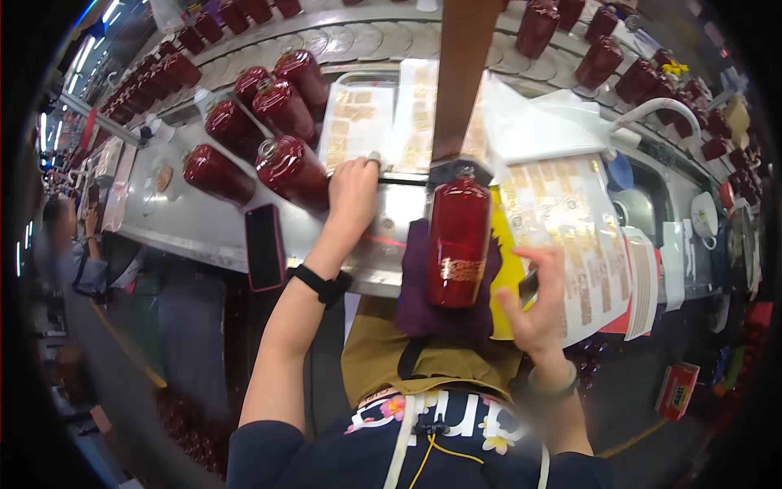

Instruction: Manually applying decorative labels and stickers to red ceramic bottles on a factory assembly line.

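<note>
A dark red glass bottle with a gold decal low on its side lies on a purple cloth in front of me. My left hand reaches to the near edge of a white decal sheet. Its fingers are curled down, and their tips are hidden. A ring-like band circles one finger. Right of the bottle is my right hand, thumb and forefinger apart, with a small dark flat piece in its other fingers. Several red bottles stand beside my left hand.
A brown post rises behind the bottle. Gold decal sheets lie at right, near white paper and a sink. A phone rests at the bench's left edge. Behind runs a conveyor carrying red bottles.
</note>
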{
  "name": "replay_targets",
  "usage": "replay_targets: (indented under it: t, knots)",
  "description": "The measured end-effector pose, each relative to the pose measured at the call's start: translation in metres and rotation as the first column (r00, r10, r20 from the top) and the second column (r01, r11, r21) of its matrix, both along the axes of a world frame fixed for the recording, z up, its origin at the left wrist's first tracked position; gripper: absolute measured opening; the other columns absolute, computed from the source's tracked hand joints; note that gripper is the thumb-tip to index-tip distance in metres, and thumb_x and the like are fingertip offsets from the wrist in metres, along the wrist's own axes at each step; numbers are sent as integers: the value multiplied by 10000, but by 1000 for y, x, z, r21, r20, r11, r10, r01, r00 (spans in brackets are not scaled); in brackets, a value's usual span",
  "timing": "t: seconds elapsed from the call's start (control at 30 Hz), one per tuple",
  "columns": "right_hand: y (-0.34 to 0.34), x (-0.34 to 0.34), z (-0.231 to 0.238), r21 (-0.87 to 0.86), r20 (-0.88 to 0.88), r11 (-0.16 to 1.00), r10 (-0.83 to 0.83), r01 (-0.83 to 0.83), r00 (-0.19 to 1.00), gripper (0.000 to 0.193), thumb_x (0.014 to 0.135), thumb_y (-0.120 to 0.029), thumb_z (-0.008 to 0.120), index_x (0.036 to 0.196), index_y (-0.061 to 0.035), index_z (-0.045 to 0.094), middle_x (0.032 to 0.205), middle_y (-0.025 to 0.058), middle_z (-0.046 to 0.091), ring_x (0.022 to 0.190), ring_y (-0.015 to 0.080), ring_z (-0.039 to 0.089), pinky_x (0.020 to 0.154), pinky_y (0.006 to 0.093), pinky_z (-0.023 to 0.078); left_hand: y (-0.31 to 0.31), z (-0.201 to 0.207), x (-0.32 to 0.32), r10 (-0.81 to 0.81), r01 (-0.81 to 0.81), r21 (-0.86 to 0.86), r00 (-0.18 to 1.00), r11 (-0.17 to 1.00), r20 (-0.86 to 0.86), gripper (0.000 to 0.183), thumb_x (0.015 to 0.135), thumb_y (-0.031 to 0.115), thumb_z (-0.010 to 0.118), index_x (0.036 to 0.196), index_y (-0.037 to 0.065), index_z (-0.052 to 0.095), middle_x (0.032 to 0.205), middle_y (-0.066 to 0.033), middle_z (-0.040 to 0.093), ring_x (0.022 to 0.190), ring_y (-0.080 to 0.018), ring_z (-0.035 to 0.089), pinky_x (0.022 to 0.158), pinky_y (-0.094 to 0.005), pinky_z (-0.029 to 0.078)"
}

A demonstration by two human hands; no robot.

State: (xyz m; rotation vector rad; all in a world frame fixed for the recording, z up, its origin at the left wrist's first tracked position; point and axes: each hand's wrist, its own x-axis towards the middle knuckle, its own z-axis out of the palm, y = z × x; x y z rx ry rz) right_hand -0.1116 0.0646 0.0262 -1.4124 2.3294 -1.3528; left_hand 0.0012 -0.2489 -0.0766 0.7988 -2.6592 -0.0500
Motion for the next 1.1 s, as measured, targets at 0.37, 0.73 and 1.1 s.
replay_targets:
  t: [0.37,0.73,1.1]
  knots:
    - [-15,27,-9,91,-107,990,119,-109,987,897,667,-422,918,1443,-136,571,1346,133,509,984,298,645,827,395,554,4,13,18,-90,130,183,973,975,-210,390,849,-75,589,1189,30,747,985,-200,723,929,-366,664,837,-464,535]
    - [-34,33,-10,273,-305,962,111,-24,946,1141,554,-261,962,1530,11,436,1505,247,471,1035,339,666,845,384,541,53,52,14,36,178,363,858,915,-512,701,830,-54,727,1493,106,563,934,-84,718,783,-176,657,756,-332,542]
    - [-16,7,-44,181,-40,978,113,-104,993,1062,622,-234,945,1530,11,453,1539,187,502,1340,351,581,1052,414,534,103,85,19,69,229,537,876,812,-477,670,816,-32,753,1459,28,577,982,-58,717,770,-138,649,732,-294,518]
